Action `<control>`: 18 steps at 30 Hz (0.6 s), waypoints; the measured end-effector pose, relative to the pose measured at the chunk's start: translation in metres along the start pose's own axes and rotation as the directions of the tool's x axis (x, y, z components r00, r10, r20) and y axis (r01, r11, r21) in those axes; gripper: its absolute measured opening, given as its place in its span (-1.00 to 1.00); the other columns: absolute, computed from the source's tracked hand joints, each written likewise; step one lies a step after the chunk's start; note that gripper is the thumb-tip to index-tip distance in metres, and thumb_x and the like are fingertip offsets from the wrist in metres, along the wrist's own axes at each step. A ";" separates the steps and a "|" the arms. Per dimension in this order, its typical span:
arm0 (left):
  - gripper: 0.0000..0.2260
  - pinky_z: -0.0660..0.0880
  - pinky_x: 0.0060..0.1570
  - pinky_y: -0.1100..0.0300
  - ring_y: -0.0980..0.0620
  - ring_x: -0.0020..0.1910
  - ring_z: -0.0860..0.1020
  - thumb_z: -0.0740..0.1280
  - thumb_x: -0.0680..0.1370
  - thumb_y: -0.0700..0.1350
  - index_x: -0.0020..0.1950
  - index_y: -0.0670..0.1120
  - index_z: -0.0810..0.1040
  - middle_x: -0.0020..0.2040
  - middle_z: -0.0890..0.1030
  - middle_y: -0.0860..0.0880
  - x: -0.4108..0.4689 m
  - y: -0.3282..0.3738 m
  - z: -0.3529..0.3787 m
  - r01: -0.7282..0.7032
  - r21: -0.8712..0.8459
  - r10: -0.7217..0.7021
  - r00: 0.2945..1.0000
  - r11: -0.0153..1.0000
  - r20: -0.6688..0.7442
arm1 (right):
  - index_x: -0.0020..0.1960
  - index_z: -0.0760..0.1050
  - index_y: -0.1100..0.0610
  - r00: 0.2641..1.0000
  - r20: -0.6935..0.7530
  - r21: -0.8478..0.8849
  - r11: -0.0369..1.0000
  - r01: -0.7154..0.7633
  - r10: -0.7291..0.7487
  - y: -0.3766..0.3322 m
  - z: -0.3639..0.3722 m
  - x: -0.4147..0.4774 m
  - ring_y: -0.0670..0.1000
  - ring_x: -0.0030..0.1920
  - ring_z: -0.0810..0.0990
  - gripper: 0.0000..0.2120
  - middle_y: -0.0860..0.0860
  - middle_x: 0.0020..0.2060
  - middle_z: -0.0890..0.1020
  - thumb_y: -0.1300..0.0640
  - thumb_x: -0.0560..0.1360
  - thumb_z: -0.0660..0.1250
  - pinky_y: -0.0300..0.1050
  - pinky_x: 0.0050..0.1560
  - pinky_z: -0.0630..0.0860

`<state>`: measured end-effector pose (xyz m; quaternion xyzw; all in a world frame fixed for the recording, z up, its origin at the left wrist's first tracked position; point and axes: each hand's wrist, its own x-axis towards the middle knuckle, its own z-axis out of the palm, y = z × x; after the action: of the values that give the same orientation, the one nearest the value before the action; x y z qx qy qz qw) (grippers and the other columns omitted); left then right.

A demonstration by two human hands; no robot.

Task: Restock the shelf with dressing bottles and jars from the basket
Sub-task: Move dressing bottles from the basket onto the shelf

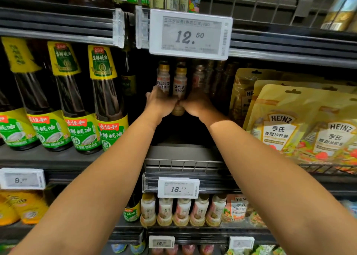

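Note:
Both my arms reach deep into the middle shelf [183,154]. My left hand [160,103] and my right hand [197,103] are closed from either side around a small dressing bottle [180,84] with a gold cap and white label; its pale base shows between my hands. A second like bottle [163,77] stands just left of it, behind my left hand's fingers. More bottles [199,77] stand in the dark at the back right. The basket is out of view.
Tall dark oyster sauce bottles [104,100] stand at left. Heinz salad dressing pouches [289,123] hang at right. A 12.50 price tag [190,34] hangs above my hands. A row of dressing bottles [183,210] fills the shelf below, under an 18.90 tag [178,188].

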<state>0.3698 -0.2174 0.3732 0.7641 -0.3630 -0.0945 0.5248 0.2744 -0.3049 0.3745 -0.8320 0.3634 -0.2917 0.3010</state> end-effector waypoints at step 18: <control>-0.84 0.61 -0.18 0.17 -0.08 -0.15 0.70 0.40 0.45 -0.18 0.01 -0.04 0.60 -0.18 0.69 -0.08 -0.177 0.059 0.031 0.095 -0.697 0.313 0.845 0.710 0.434 | -0.06 0.59 0.18 0.933 -0.351 0.465 0.880 0.096 0.084 0.024 -0.114 -0.251 -0.09 -0.33 0.64 -0.96 -0.06 -0.36 0.67 0.28 0.55 0.40 -0.22 -0.35 0.55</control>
<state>0.1997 -0.1356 0.3694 0.4303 -0.4749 -0.3952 0.6582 0.0414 -0.1557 0.3645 -0.6658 0.3273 -0.5204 0.4228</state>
